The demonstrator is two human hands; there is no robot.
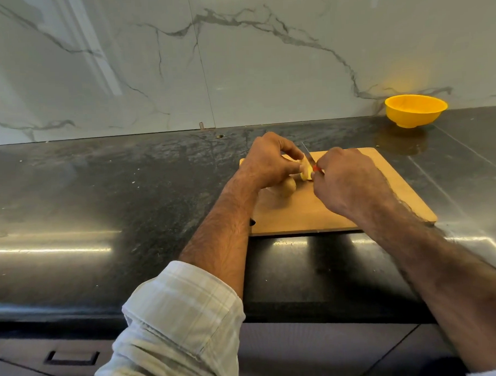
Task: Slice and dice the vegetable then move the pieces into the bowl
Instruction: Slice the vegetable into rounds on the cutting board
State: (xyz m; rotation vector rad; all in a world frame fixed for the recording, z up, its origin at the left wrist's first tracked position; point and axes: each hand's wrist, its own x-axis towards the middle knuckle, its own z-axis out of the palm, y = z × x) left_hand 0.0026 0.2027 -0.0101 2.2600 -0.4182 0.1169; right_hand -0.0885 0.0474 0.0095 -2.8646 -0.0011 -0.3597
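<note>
Both hands over the board [383, 182], which sits on the dark counter [127, 193] near its front edge.

Left hand [268, 162]: fingers curled, pinching a pale potato piece [305, 169] at its tips, cut face toward the knife. A second piece [286, 186], skin side showing, lies on the board just under and behind that hand, touching the board. Can't tell whether the hand touches it.

Right hand [346, 180]: wrapped round the knife [308, 154]. Only a bit of red handle shows at the fingers; the blade sticks up and away from the person, tip pointing toward the wall. Blade sits right against the held piece; whether it's in the cut or just beside it I can't tell, the spot is too small and blurred.

Bowl [415, 109]: yellow, upright, at the back right of the counter against the marble wall [179, 63], well apart from the board. Inside looks plain yellow from here.

Left sleeve [175, 319] rolled up to mid-forearm, light checked fabric. Drawer handle [72, 357] visible below the counter edge, lower left.
</note>
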